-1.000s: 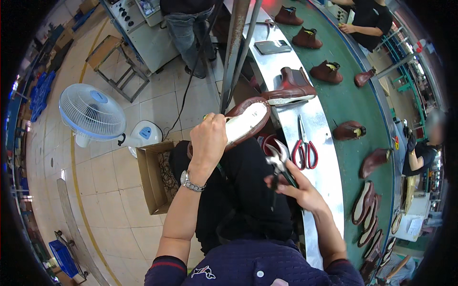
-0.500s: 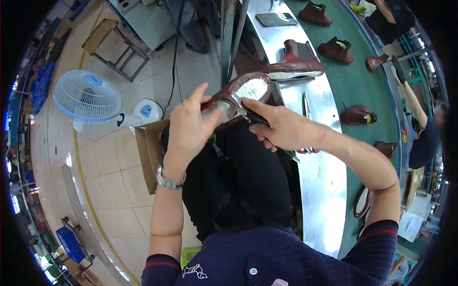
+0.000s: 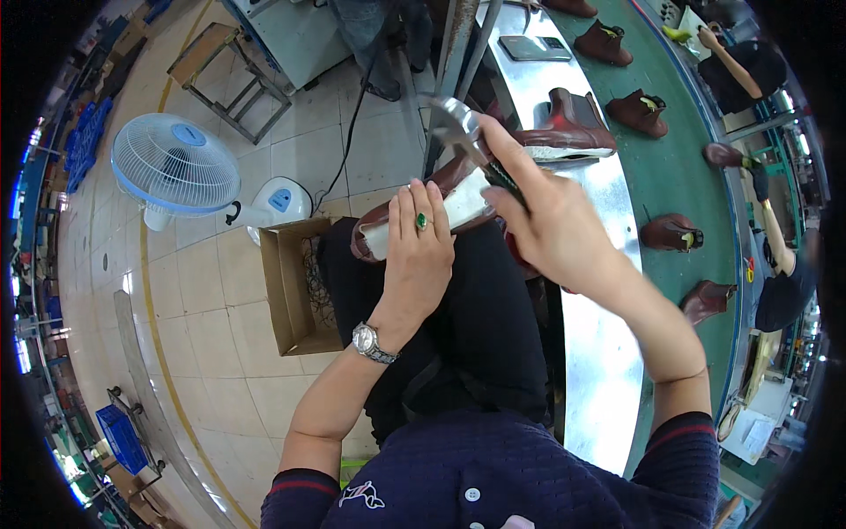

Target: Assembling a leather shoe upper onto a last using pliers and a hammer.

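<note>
A brown leather boot [image 3: 362,240] lies across my thighs with its pale sole side [image 3: 469,199] facing up. Flat on that sole side rests my left hand [image 3: 416,257], fingers stretched out; it wears a green-stoned ring. My right hand [image 3: 560,225] is wrapped round the dark handle of a hammer [image 3: 458,123]. The hammer's shiny metal head is raised over the far part of the boot and blurred by motion. Part of the boot is hidden behind my hands and the hammer.
Another brown boot [image 3: 564,132] and a phone [image 3: 535,48] lie on the metal bench [image 3: 604,379] at my right. Beyond it, several boots stand on a green conveyor [image 3: 656,181]. At left are a cardboard box [image 3: 280,300], a fan [image 3: 176,167] and a stool [image 3: 207,55]. Other people work nearby.
The boot has turned so more of its pale sole shows. My left hand has come down flat onto it. The hammer has swung up, its head now above the boot.
</note>
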{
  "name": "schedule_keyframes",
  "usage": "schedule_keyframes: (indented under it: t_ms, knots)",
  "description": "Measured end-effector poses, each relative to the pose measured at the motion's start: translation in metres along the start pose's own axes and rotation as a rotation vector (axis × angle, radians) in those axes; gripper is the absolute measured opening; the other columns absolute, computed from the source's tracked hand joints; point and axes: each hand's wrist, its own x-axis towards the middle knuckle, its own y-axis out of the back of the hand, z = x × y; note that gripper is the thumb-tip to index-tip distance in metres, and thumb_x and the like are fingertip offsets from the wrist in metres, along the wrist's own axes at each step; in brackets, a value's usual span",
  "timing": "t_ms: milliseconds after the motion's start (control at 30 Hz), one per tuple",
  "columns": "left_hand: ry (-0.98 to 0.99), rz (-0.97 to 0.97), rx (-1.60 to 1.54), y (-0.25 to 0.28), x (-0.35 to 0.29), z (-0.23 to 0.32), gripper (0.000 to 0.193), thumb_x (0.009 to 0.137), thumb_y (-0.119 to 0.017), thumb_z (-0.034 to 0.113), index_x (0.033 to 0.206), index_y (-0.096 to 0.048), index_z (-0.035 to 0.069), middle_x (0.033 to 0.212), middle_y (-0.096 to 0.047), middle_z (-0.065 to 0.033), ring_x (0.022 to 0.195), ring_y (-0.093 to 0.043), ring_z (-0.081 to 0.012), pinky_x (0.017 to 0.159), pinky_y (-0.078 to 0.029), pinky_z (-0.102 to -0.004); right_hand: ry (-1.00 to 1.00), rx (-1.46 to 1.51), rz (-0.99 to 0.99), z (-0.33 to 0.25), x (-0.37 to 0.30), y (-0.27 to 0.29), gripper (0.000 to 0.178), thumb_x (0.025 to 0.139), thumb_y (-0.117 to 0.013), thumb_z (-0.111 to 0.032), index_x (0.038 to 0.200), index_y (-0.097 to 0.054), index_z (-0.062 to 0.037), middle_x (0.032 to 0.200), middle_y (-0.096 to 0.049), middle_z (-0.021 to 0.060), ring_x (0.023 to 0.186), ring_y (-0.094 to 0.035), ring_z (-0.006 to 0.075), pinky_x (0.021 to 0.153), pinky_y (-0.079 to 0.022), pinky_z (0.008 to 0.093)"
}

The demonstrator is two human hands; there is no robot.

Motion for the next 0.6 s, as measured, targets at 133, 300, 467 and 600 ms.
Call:
schedule_keyframes:
  t_ms: [133,300,467,600]
  knots:
    - [0.041,0.086,-0.004,-0.011,-0.006,-0.002,0.073,0.078,-0.073,0.015,0.137,-0.04,-0.012,0.135,-0.046,-0.03,0.125,-0.047,-0.0416,0.108,-0.037,-0.0487,-0.132,-0.255,-0.391,0.025,-0.001,-0.018,0.061,0.089,-0.056,-0.006,0.146,-0.033,-0.0082,0.075,-0.065,0.025,0.069,-0.063,0.0454,0.064,-0.05,0.0517]
    - [0.014,0.114,-0.039,-0.012,-0.009,-0.002,0.066,0.082,-0.071,0.016,0.133,-0.042,-0.014,0.132,-0.05,-0.0285,0.127,-0.046,-0.0433,0.108,-0.037,-0.0502,-0.115,-0.027,-0.146,0.007,-0.006,-0.018,0.063,0.088,-0.058,-0.008,0.146,-0.033,-0.0093,0.069,-0.063,0.026,0.066,-0.064,0.0439,0.063,-0.051,0.0517]
    - [-0.018,0.122,0.024,-0.016,-0.011,-0.006,0.062,0.084,-0.071,0.017,0.131,-0.045,-0.014,0.126,-0.053,-0.0262,0.127,-0.047,-0.043,0.107,-0.039,-0.0499,-0.09,-0.252,-0.267,0.016,-0.009,-0.033,0.064,0.089,-0.056,-0.008,0.148,-0.03,-0.0103,0.068,-0.064,0.0232,0.065,-0.065,0.0414,0.06,-0.052,0.0492]
    - [-0.029,0.233,-0.103,-0.013,-0.012,-0.008,0.058,0.08,-0.074,0.015,0.125,-0.05,-0.013,0.125,-0.053,-0.0242,0.123,-0.05,-0.0417,0.102,-0.044,-0.0495,-0.062,-0.158,-0.046,0.0,-0.014,-0.042,0.065,0.088,-0.056,-0.008,0.147,-0.029,-0.0099,0.067,-0.064,0.0219,0.064,-0.065,0.0405,0.059,-0.053,0.0472]
